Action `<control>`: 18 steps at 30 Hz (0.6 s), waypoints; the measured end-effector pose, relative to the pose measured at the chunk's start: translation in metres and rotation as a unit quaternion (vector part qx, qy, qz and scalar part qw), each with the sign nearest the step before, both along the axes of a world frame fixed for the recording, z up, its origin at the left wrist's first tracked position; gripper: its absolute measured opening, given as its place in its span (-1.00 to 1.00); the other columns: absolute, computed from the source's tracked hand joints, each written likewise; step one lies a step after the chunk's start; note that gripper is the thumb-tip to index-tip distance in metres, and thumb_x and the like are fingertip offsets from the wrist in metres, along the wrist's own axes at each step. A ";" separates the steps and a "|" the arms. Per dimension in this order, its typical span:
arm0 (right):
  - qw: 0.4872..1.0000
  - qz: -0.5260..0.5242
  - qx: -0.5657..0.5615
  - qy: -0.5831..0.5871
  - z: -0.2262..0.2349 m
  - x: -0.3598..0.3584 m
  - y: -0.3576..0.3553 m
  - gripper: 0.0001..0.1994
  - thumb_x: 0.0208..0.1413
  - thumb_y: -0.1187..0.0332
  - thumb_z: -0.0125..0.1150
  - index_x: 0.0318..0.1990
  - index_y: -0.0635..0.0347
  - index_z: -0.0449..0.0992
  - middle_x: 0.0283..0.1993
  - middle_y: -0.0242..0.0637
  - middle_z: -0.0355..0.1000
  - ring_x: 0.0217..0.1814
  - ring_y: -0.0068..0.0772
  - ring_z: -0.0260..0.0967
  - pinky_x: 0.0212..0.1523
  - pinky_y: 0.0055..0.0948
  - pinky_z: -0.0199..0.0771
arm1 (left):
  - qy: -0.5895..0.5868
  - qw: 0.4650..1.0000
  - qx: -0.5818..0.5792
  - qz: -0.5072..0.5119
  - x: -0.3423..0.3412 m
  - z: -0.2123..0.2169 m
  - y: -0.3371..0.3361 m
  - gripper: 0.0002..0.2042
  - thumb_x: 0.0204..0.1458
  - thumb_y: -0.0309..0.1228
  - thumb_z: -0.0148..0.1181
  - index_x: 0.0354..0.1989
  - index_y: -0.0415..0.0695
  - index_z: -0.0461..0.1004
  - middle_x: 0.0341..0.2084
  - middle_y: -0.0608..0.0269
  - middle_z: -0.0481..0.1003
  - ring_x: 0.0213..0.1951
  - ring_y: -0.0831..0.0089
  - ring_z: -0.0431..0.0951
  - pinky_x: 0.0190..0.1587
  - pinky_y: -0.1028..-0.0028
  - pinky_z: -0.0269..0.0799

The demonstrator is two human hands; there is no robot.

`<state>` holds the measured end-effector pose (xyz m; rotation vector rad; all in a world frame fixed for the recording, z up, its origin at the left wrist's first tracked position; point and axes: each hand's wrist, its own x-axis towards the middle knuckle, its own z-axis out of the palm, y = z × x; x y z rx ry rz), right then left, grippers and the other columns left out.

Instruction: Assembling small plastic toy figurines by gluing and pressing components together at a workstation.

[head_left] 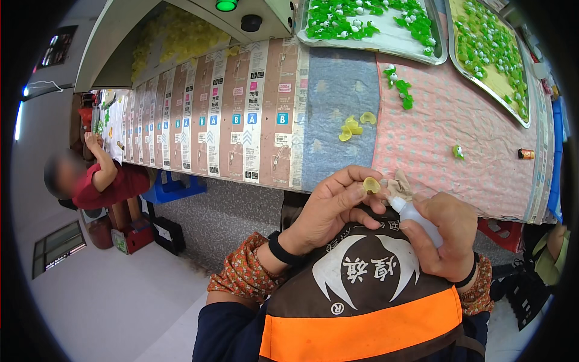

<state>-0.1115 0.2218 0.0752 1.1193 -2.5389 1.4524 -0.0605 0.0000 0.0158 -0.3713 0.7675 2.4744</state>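
Observation:
Between the thumb and fingers of my left hand [329, 208] is a small, curved, translucent yellow plastic piece [371, 185]. My right hand [449, 235] is wrapped round a small pale squeeze bottle [416, 216], its white nozzle pointing at the left hand's fingertips, just below the piece. Both hands are over my apron, at the table's near edge. A crumpled beige cloth [400, 183] lies just behind the nozzle. Beyond the hands, several similar yellow pieces [356, 128] rest on the blue cloth. Small green figures with white balls [404, 93] lie farther back on the pink cloth.
Two metal trays, one at the back [374, 43] and one at the right [490, 95], hold many green figures. A pale machine housing [274, 21] overhangs a heap of yellow pieces [181, 39]. A small orange-and-black cylinder [526, 154] lies right. Another person [105, 178] works far left.

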 end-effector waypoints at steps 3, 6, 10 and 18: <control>1.000 -0.010 -0.008 -0.005 0.000 0.001 0.002 -0.62 -0.17 0.49 0.50 -0.16 0.30 0.49 -0.44 -0.19 0.45 -0.56 -0.20 0.39 -0.57 -0.31 0.30 | -0.003 1.000 0.016 0.014 0.000 0.001 0.000 -0.72 0.32 -0.35 0.03 0.12 -0.20 0.35 -0.09 0.10 0.51 -0.08 0.43 0.57 -0.14 0.42 0.67; 1.000 -0.017 -0.003 -0.013 0.002 0.001 0.003 -0.63 -0.19 0.50 0.50 -0.18 0.29 0.49 -0.43 -0.19 0.46 -0.57 -0.20 0.39 -0.57 -0.32 0.31 | -0.022 0.999 -0.043 0.020 0.001 0.007 0.001 -0.68 0.31 -0.31 0.04 0.13 -0.24 0.32 -0.13 0.08 0.50 -0.07 0.37 0.58 -0.13 0.39 0.68; 1.000 -0.019 -0.006 -0.013 0.002 0.001 0.002 -0.65 -0.19 0.50 0.50 -0.20 0.28 0.49 -0.44 -0.20 0.46 -0.58 -0.21 0.39 -0.57 -0.32 0.31 | -0.022 0.993 -0.115 0.029 0.001 0.016 0.003 -0.69 0.31 -0.33 0.04 0.12 -0.25 0.32 -0.09 0.05 0.51 -0.04 0.35 0.58 -0.11 0.38 0.67; 1.000 -0.011 0.007 -0.007 -0.001 0.002 0.003 -0.64 -0.18 0.49 0.50 -0.19 0.29 0.49 -0.46 -0.22 0.44 -0.56 -0.21 0.40 -0.57 -0.32 0.31 | 0.029 0.978 -0.204 0.041 0.002 0.016 0.005 -0.71 0.28 -0.45 0.06 0.12 -0.27 0.30 0.01 0.00 0.49 -0.01 0.36 0.56 -0.06 0.38 0.64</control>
